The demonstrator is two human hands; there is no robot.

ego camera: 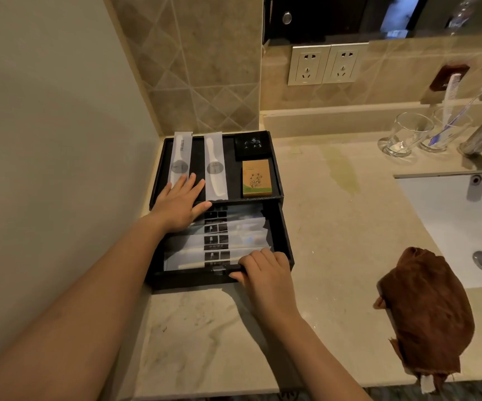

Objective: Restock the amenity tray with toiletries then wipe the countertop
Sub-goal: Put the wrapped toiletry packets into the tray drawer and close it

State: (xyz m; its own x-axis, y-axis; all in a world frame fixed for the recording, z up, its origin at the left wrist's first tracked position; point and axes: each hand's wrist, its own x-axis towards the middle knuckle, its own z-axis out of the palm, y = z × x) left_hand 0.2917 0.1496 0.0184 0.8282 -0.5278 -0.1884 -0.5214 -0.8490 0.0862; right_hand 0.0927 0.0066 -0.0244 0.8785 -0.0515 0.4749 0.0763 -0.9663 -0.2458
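Here the right hand [266,273] has its grip curled over the front edge of the drawer [284,227], fingers hooked inside the rim and thumb on the outer face, so it is closed on that edge and on nothing else. The left hand [180,202] lies flat and open, palm down on the front of the amenity tray [274,166], its fingertips touching the lower end of the nearer wrapped comb [180,157]; it holds nothing and seems to steady the box. The drawer stands pulled out below the tray and is filled with a row of wrapped toothbrush packets [228,241] lying crosswise. On the tray top sit a second wrapped comb [215,166], a small black box [251,146] at the back right, and a tan soap box [256,178] just in front of it. To my eye the restocking step is in hand, with the drawer either being stocked or about to be shut; which I cannot tell. The next move calls for an even push or pull along the drawer's line while the left hand keeps the tray from sliding on the table [335,227]. The brown cloth [428,311] lies crumpled well to the right, beside the sink [465,215], untouched, so wiping is not yet begun.
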